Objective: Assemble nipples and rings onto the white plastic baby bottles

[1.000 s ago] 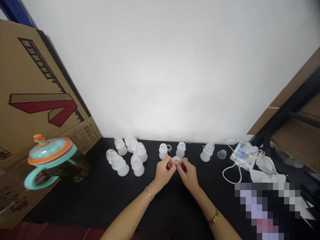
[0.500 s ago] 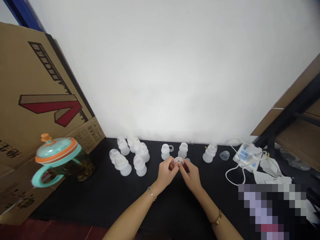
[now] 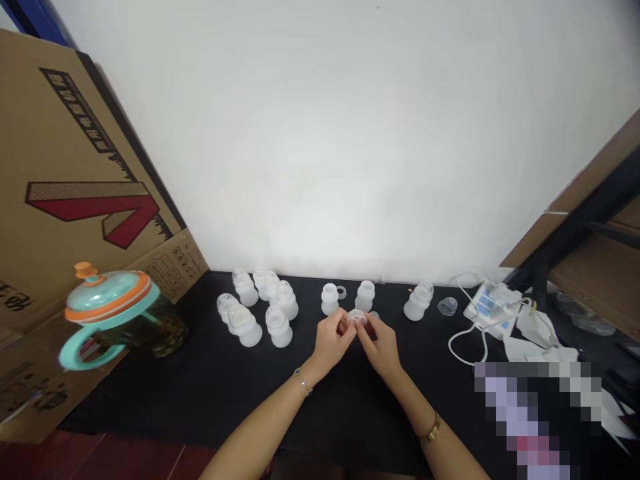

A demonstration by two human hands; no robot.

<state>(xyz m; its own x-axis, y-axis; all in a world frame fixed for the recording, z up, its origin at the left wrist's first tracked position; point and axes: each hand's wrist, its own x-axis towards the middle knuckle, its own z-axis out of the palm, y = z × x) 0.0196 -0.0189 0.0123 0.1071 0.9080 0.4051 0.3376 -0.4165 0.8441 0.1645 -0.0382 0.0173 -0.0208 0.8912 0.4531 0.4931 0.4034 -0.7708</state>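
Between my two hands is a small white bottle collar ring, pinched by the fingertips from both sides. My left hand grips its left edge and my right hand its right edge; fingers hide much of it, and I cannot tell whether a nipple sits inside. Just beyond the hands stand two white baby bottles without tops, one on the left and one on the right. A loose white ring lies beside the left one. Partly behind my right hand is a clear cap.
Several capped baby bottles stand in a group at left. Another capped bottle and a clear cap are at right, near a white power strip with cables. A teal-lidded jug stands before a cardboard box.
The ring in my fingers has tilted, so its opening shows less than before. Both hands keep their pinch in nearly the same place; the whole view has shifted slightly.
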